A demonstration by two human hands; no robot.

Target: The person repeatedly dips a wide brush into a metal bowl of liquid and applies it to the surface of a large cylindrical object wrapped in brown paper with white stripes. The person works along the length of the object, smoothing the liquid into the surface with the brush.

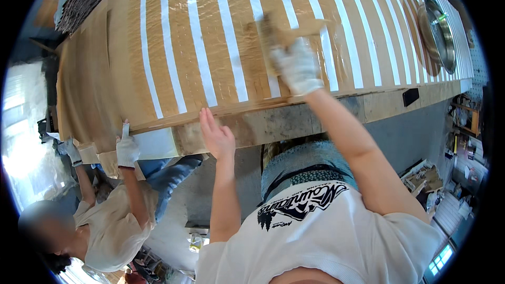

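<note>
Apparently, a smoothing stroke was underway.
Bare left hand (216, 138), open, fingers together, lay at the near edge; white-gloved right hand (299, 67) clasped a blurred brown tool (267, 47) over glossy brown, white-striped sheeting (213, 26). Next stroke judged to need even pressure.

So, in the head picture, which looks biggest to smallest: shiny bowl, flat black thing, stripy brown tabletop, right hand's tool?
Stripy brown tabletop
Shiny bowl and tool in the right hand: too close to rank; tool is blurred
Flat black thing
</note>
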